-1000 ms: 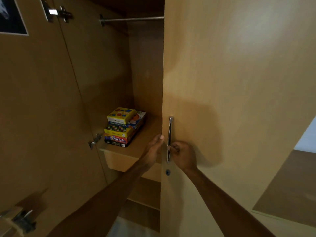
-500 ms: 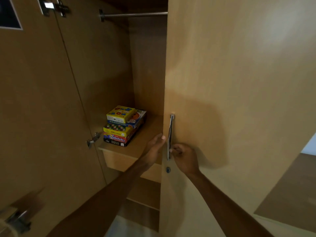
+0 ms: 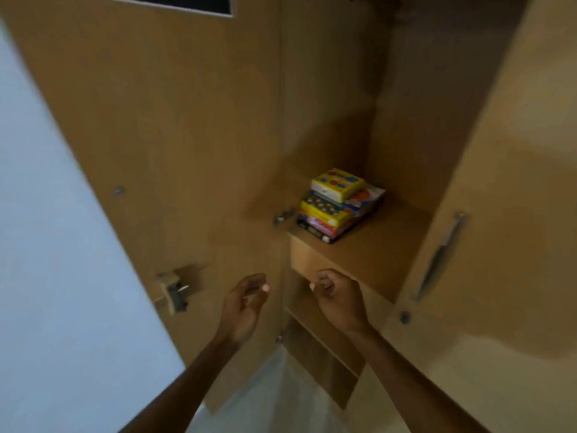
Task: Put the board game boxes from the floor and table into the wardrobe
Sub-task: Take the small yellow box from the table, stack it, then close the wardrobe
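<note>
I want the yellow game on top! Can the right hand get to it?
Probably yes. The right hand is empty, loosely curled just below the shelf, and the yellow box tops the stack with open space in front. Both doors stand open, so nothing blocks it.

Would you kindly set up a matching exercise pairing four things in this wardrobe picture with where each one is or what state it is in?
Things:
1. stack of board game boxes
2. left hand
3. metal door handle
4. small yellow box

Places or states:
A. fixed on the right wardrobe door
B. on top of the stack
C. resting on the wardrobe shelf
D. empty, fingers loosely curled, in front of the left door

Pairs: 1-C, 2-D, 3-A, 4-B
</note>
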Demonstrator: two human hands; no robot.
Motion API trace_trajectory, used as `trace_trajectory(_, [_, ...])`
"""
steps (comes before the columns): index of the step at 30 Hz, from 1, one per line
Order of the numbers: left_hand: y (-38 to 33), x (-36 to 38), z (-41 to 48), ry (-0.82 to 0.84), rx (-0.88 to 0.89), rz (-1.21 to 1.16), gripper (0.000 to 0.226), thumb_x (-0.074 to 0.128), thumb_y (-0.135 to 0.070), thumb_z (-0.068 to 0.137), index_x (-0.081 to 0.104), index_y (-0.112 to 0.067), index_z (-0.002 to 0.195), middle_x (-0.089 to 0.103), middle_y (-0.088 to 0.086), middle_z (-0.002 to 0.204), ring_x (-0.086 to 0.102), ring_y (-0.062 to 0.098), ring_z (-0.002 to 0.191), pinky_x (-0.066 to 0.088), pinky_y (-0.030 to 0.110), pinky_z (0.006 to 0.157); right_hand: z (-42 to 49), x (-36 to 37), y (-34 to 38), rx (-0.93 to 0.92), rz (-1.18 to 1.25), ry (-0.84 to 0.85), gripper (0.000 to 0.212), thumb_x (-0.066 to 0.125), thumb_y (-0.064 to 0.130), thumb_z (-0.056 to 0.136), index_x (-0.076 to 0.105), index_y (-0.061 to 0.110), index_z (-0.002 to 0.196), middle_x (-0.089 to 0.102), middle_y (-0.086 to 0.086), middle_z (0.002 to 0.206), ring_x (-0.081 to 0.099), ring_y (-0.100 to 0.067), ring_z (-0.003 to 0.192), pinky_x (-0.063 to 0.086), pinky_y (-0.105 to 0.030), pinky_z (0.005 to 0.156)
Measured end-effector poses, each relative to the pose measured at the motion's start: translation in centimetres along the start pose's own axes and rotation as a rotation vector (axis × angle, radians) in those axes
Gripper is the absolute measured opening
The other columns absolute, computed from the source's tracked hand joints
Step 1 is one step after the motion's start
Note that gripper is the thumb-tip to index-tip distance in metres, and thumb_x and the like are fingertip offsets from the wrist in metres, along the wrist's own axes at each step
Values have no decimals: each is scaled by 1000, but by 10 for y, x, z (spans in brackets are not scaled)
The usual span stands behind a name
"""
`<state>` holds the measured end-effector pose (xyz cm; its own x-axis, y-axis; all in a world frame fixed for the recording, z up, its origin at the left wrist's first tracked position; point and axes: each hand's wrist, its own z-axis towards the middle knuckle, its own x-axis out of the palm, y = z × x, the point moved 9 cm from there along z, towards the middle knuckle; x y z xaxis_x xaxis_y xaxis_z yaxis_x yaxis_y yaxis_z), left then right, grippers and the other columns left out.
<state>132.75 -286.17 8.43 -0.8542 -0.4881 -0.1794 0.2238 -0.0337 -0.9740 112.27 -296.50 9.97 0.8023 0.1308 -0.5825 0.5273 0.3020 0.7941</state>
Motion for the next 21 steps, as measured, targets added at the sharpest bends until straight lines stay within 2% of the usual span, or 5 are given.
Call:
trace_trajectory(3, [4, -86, -12, -214, -4, 125, 18, 62, -23, 93, 65, -25, 111, 68, -10, 109, 65, 6, 99, 54, 35, 88, 9, 61, 52, -87, 29, 117, 20, 67, 31, 81, 70, 24, 100, 69, 14, 82, 66, -6, 77, 54, -26, 74])
trace_trajectory(6, [-5, -162, -18, -409, 26, 202, 25, 59, -29, 94, 61, -22, 118, 66, -3, 114, 63, 5, 96, 54, 23, 78, 14, 110, 107, -178, 58, 219, 24, 67, 35, 83, 68, 25, 105, 69, 12, 88, 66, -7, 81, 55, -27, 74])
trace_trajectory(8, [-18, -202, -12, -489, 36, 279, 39, 58, -32, 94, 52, -21, 131, 53, -7, 129, 54, 8, 113, 47, 26, 92, 17, 136, 142, -232, 81, 251, 27, 66, 37, 84, 67, 26, 108, 69, 12, 93, 65, -5, 85, 57, -31, 76])
trace_trajectory(14, [-51, -244, 44, -362, 55, 186, 50, 53, -30, 98, 36, -16, 143, 48, 3, 141, 50, 22, 126, 46, 38, 102, 25, 174, 206, -258, 133, 208, 26, 66, 34, 85, 67, 25, 109, 67, 14, 91, 64, -4, 85, 56, -28, 76])
trace_trajectory(21, [-54, -248, 45, -206, 159, 115, 28, 47, -32, 100, 50, -23, 126, 61, -7, 123, 60, 11, 108, 48, 14, 80, 0, 187, 208, -189, 132, 82, 26, 64, 33, 88, 66, 26, 113, 69, 12, 101, 63, -4, 92, 56, -26, 79])
